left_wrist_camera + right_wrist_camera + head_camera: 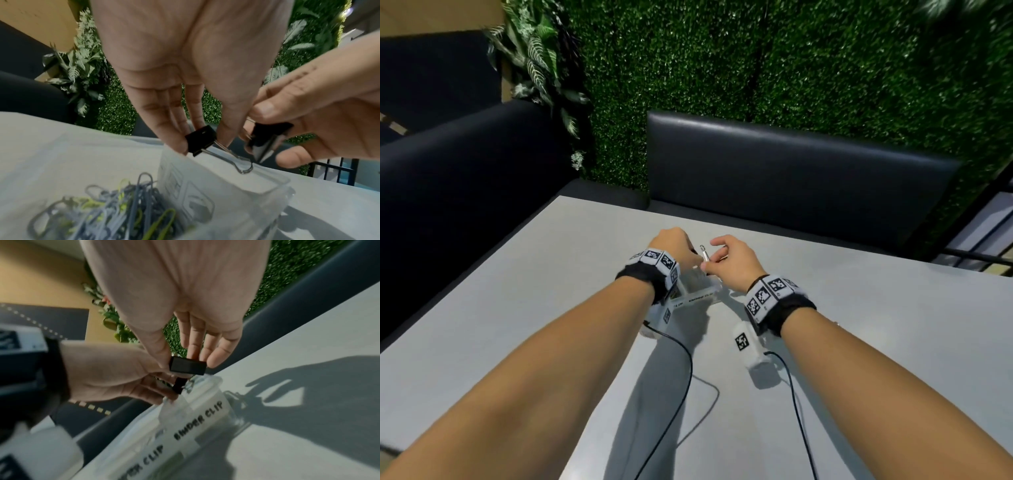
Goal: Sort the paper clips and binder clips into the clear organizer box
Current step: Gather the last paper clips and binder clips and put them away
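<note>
Both hands hover close together over the clear organizer box (697,297) on the grey table (524,308). My left hand (202,147) pinches a black binder clip (200,138) between fingers and thumb, its wire handle hanging over an empty compartment (267,190). My right hand (186,368) pinches a second black binder clip (188,365) just above the box end (207,395) labelled "BINDER CLIP". That second clip (267,136) also shows in the left wrist view. Several grey and yellow paper clips (115,216) lie in the neighbouring compartment. In the head view the hands (674,245) hide most of the box.
A black padded bench back (791,164) stands past the table's far edge, with a green hedge wall (756,68) behind. Another dark seat (465,164) lies to the left. Two black cables (690,377) trail from the wrist cameras across the near table.
</note>
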